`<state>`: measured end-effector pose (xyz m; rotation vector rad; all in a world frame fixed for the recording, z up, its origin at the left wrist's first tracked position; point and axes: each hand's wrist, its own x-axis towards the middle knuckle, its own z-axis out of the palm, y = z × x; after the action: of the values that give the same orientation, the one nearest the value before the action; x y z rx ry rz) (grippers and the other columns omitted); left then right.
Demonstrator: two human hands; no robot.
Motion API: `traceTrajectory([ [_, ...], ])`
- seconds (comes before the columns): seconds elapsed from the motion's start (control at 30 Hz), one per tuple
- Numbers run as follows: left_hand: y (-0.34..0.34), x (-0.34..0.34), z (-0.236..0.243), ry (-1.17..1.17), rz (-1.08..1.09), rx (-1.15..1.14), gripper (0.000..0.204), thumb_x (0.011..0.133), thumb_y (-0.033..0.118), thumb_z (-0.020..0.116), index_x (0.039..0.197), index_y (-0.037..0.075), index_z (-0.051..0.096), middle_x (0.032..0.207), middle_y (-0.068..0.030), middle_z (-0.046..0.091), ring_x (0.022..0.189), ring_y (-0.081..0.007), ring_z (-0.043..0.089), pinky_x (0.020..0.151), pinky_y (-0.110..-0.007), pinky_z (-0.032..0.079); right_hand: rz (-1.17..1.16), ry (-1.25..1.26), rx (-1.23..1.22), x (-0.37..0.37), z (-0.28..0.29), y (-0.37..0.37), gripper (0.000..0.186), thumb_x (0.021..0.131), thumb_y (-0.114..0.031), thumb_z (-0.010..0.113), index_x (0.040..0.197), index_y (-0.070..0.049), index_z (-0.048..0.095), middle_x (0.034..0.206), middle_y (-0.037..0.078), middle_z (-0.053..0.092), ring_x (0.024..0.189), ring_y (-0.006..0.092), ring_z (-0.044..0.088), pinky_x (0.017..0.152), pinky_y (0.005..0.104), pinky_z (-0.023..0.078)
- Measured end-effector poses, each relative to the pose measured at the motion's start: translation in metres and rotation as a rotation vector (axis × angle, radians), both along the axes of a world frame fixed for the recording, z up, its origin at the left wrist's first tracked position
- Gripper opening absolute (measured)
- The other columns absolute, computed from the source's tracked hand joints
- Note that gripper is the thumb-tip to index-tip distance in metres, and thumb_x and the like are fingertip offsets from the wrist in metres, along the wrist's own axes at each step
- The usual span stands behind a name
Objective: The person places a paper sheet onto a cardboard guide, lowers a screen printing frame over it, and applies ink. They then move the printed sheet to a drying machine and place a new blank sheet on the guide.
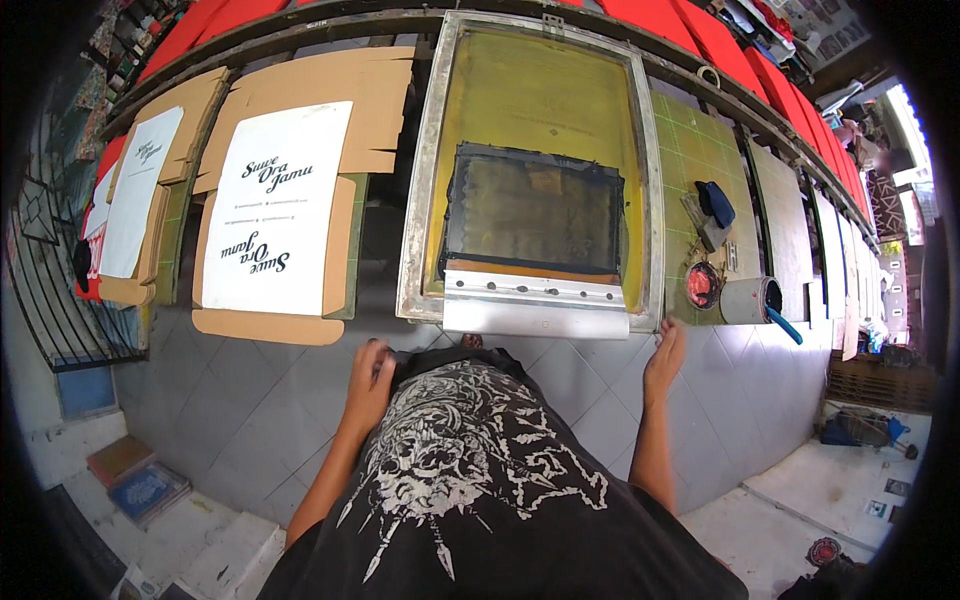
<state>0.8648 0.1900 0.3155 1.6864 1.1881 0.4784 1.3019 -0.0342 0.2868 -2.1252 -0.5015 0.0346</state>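
A silk screen (648, 200) with a metal frame lies in front of me. Its mesh is yellow-green, with a dark, ink-smeared rectangle in the nearer half. Across the near end rests a metal squeegee (540, 317) with a row of bolts; neither hand is on it. My right hand (664, 360) is at the frame's near right corner, fingers stretched out and nothing in them; whether the fingertips touch the frame I cannot tell. My left hand (372, 366) hangs left of the frame beside my black shirt (470, 450), fingers curled, with nothing visible in them.
Left of the screen, a white printed sheet (275, 210) lies on flattened brown cardboard (290, 85); another such sheet (145, 190) is farther left. On the right stand a pot of red ink (702, 285) and a grey tub (742, 300) with a blue handle. Red panels (660, 22) line the back.
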Motion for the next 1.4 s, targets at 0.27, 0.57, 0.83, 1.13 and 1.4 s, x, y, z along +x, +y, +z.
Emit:
traceTrajectory([
  [0.27,-0.118,-0.287,-0.232,0.580,0.292,-0.459,0.034,0.096,0.026,0.050,0.115,0.000,0.061,0.102,-0.0218,0.062,0.096,-0.0293,0.060,0.087,-0.034,0.045,-0.214,0.211,-0.078,-0.089,-0.102,-0.076,0.042,0.101,-0.028,0.043,0.119,0.008,0.054,0.109,0.019,0.062,0.102,0.0261,0.059,0.093,0.0355,0.045],
  [0.57,-0.090,-0.380,-0.282,-0.274,0.408,-1.003,0.030,0.095,0.023,0.051,0.112,0.000,0.061,0.100,-0.0199,0.063,0.093,-0.0271,0.061,0.084,-0.034,0.046,0.040,0.665,-0.326,-0.237,-0.154,-0.069,0.045,0.100,-0.033,0.046,0.106,0.009,0.060,0.090,0.015,0.066,0.078,0.0211,0.065,0.074,0.0341,0.052],
  [0.83,0.065,-0.446,-0.163,0.335,0.138,-0.280,0.019,0.093,0.014,0.054,0.103,0.000,0.062,0.089,-0.0118,0.066,0.081,-0.0186,0.061,0.074,-0.033,0.048,0.368,0.635,-0.408,-0.395,-0.149,0.027,0.036,0.096,-0.032,0.055,0.106,0.003,0.061,0.087,0.008,0.065,0.078,0.0159,0.062,0.068,0.0306,0.048],
  [1.13,0.202,-0.415,-0.034,-0.140,0.419,0.037,0.023,0.095,0.012,0.055,0.111,-0.005,0.058,0.097,-0.0084,0.061,0.086,-0.0144,0.056,0.079,-0.029,0.046,0.249,0.317,-0.044,-0.459,0.030,0.227,0.027,0.094,-0.019,0.058,0.110,0.004,0.062,0.102,0.012,0.065,0.097,0.0181,0.060,0.088,0.0316,0.046],
  [1.4,0.306,-0.292,-0.016,-0.127,0.099,0.152,0.054,0.091,0.013,0.058,0.135,-0.007,0.036,0.129,-0.0256,0.050,0.117,-0.0331,0.052,0.100,-0.040,0.040,0.349,0.239,-0.021,-0.442,0.022,0.341,0.041,0.093,-0.018,0.057,0.125,0.007,0.050,0.115,0.022,0.061,0.107,0.0278,0.060,0.093,0.0356,0.045],
])
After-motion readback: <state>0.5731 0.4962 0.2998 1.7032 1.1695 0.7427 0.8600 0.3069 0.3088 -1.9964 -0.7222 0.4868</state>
